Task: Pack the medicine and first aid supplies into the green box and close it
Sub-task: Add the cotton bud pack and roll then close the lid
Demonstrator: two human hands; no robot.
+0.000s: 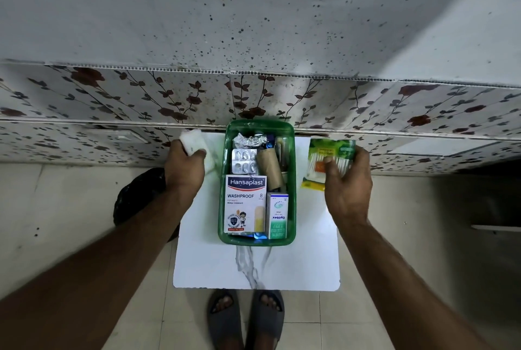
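An open green box (pixel 292 169) stands on a small white table (pixel 310 259). Inside lie a Hansaplast carton (pixel 244 205), a white and green Optibex carton (pixel 277 215), a silver blister strip (pixel 244 162), a brown tape roll (pixel 270 169), crumpled foil (pixel 249 141) and a dark bottle (pixel 282 152). My left hand (pixel 184 167) is left of the box, shut on a white gauze roll (pixel 191 141). To the right of the box, my right hand (pixel 348 186) is shut on a green and yellow packet of cotton swabs (pixel 328 157). No lid is in view.
A floral-patterned ledge (pixel 141 101) runs right behind the table, under a speckled grey wall. A dark round object (pixel 138 197) sits on the floor left of the table. My feet in grey slippers (pixel 245 318) stand at the table's near edge on a tiled floor.
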